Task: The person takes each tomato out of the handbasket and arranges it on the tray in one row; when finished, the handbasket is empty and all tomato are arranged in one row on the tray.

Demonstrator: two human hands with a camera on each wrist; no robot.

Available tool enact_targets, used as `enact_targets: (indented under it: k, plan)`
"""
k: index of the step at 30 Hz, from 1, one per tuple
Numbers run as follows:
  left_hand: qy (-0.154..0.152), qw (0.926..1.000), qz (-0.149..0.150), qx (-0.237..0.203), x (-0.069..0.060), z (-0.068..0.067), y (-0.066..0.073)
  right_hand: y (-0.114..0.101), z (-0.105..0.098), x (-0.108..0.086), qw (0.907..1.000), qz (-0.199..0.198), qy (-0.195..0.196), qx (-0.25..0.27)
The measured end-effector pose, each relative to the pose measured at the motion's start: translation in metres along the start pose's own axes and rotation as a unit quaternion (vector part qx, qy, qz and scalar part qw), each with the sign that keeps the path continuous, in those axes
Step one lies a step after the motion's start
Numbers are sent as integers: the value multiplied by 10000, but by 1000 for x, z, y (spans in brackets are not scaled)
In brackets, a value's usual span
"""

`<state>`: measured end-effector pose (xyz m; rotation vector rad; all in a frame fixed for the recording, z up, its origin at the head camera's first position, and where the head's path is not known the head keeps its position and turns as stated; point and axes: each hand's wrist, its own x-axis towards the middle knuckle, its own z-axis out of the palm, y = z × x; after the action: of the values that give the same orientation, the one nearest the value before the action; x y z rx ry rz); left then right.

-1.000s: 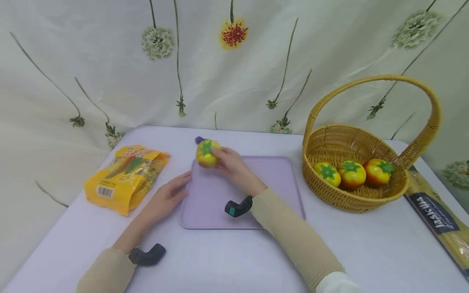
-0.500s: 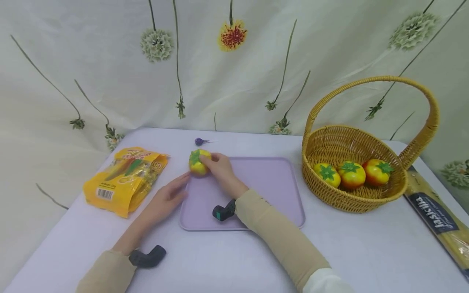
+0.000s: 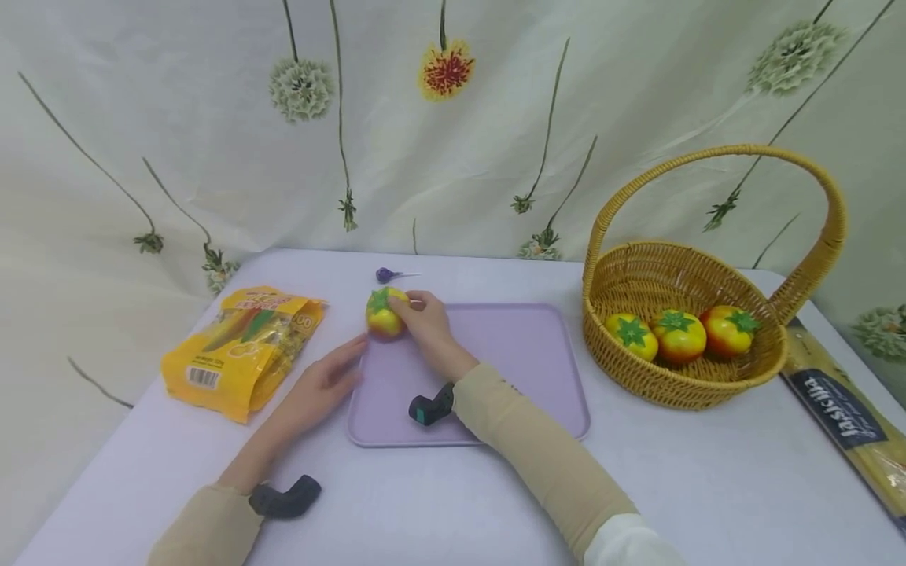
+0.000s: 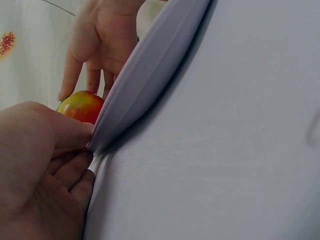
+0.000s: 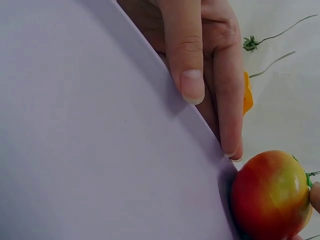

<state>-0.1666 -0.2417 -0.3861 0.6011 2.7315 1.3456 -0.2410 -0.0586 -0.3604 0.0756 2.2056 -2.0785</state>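
Note:
In the head view my right hand (image 3: 429, 326) pinches a yellow-red tomato (image 3: 384, 316) with a green leafy top, at the far left corner of the lilac tray (image 3: 495, 369). The right wrist view shows the tomato (image 5: 270, 195) against the tray's rim; only fingertips of my right hand appear at that frame's edge. My left hand (image 3: 322, 387) rests at the tray's left edge, its index finger extended close beside the tomato. Seen from the right wrist, its thumb (image 5: 189, 65) lies over the rim. Some fingers are hidden behind it.
A wicker basket (image 3: 708, 393) with a tall handle stands right, holding three similar tomatoes (image 3: 678, 338). Left lies a yellow snack bag (image 3: 241, 346). Behind the tray is a purple lollipop (image 3: 385, 275). A pasta packet (image 3: 842, 417) lies along the right edge.
My right hand has brought the tomato left and lower, onto the tray's far left corner, and stays there over the last half second. The left hand has hardly moved.

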Motion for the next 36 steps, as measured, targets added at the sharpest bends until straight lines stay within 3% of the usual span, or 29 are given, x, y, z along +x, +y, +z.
enact_targets:
  k: [21, 28, 36]
  plan:
    - [-22, 10000, 52, 0, 1, -2, -1, -2, -18, 1, 9994, 120, 69, 318]
    - [-48, 9999, 135, -80, 3, -2, -2, -16, -44, -10, 9990, -29, -110, 427]
    - [-97, 9999, 41, -4, 2, -2, -5, -49, -97, -33, 9910, -522, -354, 1181]
